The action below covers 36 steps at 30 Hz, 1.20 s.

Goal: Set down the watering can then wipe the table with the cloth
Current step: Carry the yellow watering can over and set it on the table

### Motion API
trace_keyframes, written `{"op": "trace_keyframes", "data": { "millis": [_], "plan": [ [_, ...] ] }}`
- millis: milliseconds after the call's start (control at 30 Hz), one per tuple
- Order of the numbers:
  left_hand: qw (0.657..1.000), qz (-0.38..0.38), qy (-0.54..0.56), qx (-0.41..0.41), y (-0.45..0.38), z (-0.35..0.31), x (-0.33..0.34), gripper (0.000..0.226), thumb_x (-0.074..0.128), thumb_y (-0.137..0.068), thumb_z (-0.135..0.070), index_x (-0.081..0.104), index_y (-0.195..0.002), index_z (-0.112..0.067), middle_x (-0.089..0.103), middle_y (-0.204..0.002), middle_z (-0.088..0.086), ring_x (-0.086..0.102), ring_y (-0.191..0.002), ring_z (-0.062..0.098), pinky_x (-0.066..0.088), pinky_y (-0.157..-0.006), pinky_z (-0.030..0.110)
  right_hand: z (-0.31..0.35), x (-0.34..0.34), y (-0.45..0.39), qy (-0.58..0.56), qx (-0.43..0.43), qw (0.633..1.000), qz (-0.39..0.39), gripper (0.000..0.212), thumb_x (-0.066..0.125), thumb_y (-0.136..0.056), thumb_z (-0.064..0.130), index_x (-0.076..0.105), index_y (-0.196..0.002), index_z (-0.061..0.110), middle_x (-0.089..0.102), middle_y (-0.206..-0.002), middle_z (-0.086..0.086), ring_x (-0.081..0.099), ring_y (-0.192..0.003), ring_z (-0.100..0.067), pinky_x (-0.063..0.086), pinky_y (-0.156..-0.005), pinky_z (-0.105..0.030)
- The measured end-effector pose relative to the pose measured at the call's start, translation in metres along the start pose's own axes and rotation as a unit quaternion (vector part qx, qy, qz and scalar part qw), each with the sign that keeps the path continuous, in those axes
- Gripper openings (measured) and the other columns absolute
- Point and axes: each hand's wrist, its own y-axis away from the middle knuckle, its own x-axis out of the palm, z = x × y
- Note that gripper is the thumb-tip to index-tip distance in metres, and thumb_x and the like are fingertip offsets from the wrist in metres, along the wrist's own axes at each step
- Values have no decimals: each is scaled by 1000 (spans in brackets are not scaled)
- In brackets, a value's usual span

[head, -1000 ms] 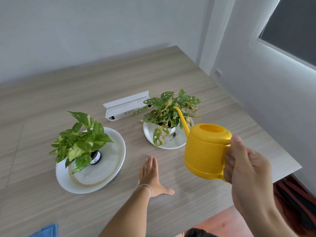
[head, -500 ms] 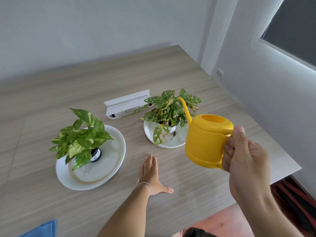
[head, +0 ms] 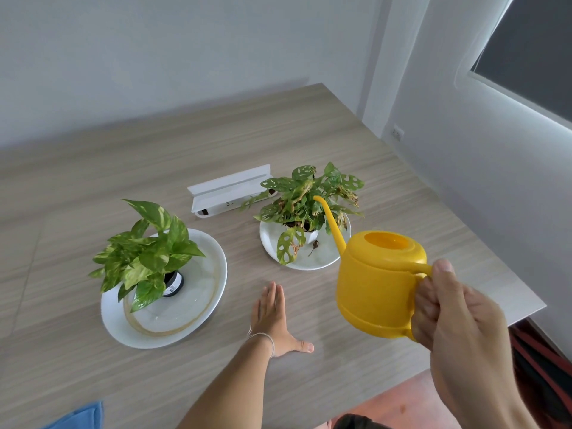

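My right hand (head: 452, 317) grips the handle of a yellow watering can (head: 374, 283), held in the air above the right part of the wooden table (head: 309, 134). Its thin spout points up and left, over the right plant's leaves. My left hand (head: 275, 317) lies flat on the table, palm down, fingers together and thumb out, between the two plates. A corner of the blue cloth (head: 77, 418) shows at the bottom left edge of the view, on the table.
A leafy pothos in a black pot stands on a large white plate (head: 198, 317) at the left. A holey-leaved plant sits on a smaller white plate (head: 322, 261) at the right. A white power strip box (head: 229, 191) lies behind them. The table's right edge is near.
The watering can rose slightly, then came back down a little toward the right, staying in my right hand. My left hand stayed flat on the table.
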Motion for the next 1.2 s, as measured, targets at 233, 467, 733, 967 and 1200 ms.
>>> {"op": "trace_keyframes", "data": {
  "millis": [233,467,733,967,1200],
  "plan": [
    [1000,-6,8,-7,-1,0,2,161,69,-48,-88,-31,-151,-14,-39,-158,4,-37,-145,21,-14,-123,44,-5,-12,2,7,4,999,-31,52,47,-102,39,34,-60,12,24,-53,2,21,-44,-12,20,-40,-23],
    [1000,-5,7,-5,-1,0,2,162,68,-48,-89,-31,-150,-13,-40,-158,5,-39,-144,21,-13,-123,44,-7,-3,-10,47,-35,998,-32,58,43,-107,39,31,-53,22,21,-58,-1,20,-52,-15,18,-50,-32],
    [1000,-9,8,-1,-3,2,3,160,67,-49,-89,-32,-151,-14,-40,-158,5,-38,-144,21,-13,-123,45,-2,19,-19,28,-50,998,-9,54,43,-108,36,31,-57,25,22,-57,2,20,-51,-13,19,-48,-31],
    [1000,-6,4,8,-5,4,4,159,69,-53,-87,-34,-149,-14,-43,-156,5,-39,-143,21,-13,-123,45,-9,19,-14,39,-39,998,-9,54,46,-107,35,30,-57,25,21,-57,1,19,-51,-15,19,-49,-30],
    [999,-19,29,25,-3,16,-5,138,72,-69,-72,-20,-156,-15,-29,-163,3,-24,-151,18,-2,-125,39,-19,32,-4,48,-46,998,-11,64,46,-108,29,28,-47,27,22,-53,8,18,-53,-16,15,-56,-42]
  ]
}}
